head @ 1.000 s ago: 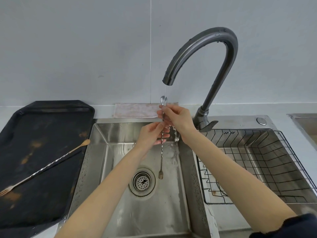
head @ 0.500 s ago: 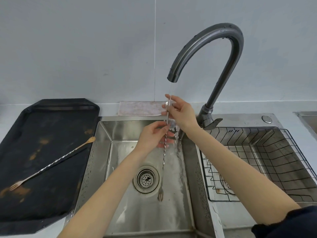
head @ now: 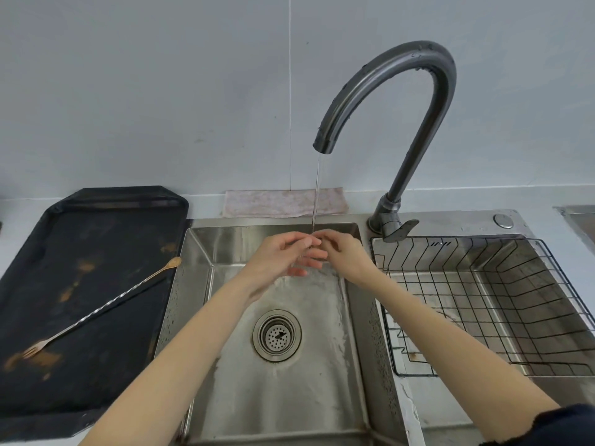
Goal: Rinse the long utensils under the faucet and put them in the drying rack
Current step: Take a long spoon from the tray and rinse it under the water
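My left hand (head: 283,255) and my right hand (head: 341,255) meet fingertip to fingertip over the sink (head: 289,397), right under the thin water stream (head: 317,188) from the dark curved faucet (head: 418,59). The long silver twisted utensil they were holding is hidden by the hands and my left forearm. A second long twisted utensil (head: 106,307), with a gold spoon end and a gold fork end, lies diagonally on the black tray (head: 96,220) at the left. The wire drying rack (head: 547,249) sits in the right basin with nothing in it.
A round drain strainer (head: 277,335) sits in the sink floor below my hands. A pinkish cloth (head: 273,202) lies folded against the wall behind the sink. The faucet lever (head: 402,228) points toward the rack. Another metal basin edge (head: 579,217) shows at far right.
Both hands dropped lower beneath the stream and closed together. The silver utensil, which hung down into the sink with its fork end low, is no longer visible.
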Demonstrator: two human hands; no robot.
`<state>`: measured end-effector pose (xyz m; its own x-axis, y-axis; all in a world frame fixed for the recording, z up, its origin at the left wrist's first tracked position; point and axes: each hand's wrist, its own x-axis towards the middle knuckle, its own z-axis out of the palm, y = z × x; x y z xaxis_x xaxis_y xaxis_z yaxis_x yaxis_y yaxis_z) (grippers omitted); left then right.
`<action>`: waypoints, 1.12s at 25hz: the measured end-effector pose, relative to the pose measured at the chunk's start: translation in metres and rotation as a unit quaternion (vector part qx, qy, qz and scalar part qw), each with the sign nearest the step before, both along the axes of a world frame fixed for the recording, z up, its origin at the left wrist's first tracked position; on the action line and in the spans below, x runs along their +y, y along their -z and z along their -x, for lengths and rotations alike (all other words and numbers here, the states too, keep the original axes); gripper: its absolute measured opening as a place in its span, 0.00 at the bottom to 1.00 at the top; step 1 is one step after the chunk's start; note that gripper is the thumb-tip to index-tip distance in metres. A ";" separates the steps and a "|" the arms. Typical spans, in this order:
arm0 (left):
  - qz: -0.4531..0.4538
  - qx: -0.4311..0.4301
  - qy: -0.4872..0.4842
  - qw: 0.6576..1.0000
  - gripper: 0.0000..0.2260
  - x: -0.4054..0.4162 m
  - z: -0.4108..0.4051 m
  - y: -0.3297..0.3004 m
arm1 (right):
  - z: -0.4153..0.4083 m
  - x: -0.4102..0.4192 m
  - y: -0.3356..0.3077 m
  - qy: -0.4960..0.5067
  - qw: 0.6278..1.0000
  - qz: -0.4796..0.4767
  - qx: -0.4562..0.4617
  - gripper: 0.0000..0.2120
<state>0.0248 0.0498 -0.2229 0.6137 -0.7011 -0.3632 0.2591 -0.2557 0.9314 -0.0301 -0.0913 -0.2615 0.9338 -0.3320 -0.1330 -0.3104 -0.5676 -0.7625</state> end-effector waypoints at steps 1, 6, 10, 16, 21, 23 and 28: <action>0.002 -0.003 -0.004 1.000 0.09 -0.001 0.000 0.001 | 0.004 0.003 0.004 -0.003 1.000 -0.003 0.005 0.13; -0.024 -0.030 0.008 0.999 0.09 -0.005 0.002 0.015 | 0.027 0.024 0.029 -0.001 1.000 0.010 0.024 0.08; -0.071 -0.081 0.010 0.994 0.10 -0.008 0.007 0.026 | 0.038 0.030 0.050 0.012 0.999 0.022 0.039 0.09; -0.112 -0.162 0.010 0.980 0.05 -0.007 0.010 0.038 | 0.043 0.036 0.050 0.041 0.999 -0.020 0.021 0.07; -0.129 -0.207 0.009 0.970 0.09 -0.008 0.011 0.038 | 0.042 0.040 0.046 0.037 0.998 -0.041 0.001 0.07; -0.133 -0.238 0.003 0.962 0.10 -0.010 0.007 0.030 | 0.046 0.041 0.050 0.036 0.998 -0.052 0.016 0.09; -0.117 -0.263 0.000 0.958 0.11 -0.020 -0.007 0.006 | 0.053 0.038 0.053 0.028 0.996 -0.057 0.054 0.12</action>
<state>0.0321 0.0300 -0.2289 0.7553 -0.6377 -0.1516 -0.2291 -0.4735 0.8505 -0.0836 -0.0531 -0.3148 0.8921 -0.3606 -0.2722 -0.4236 -0.4579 -0.7816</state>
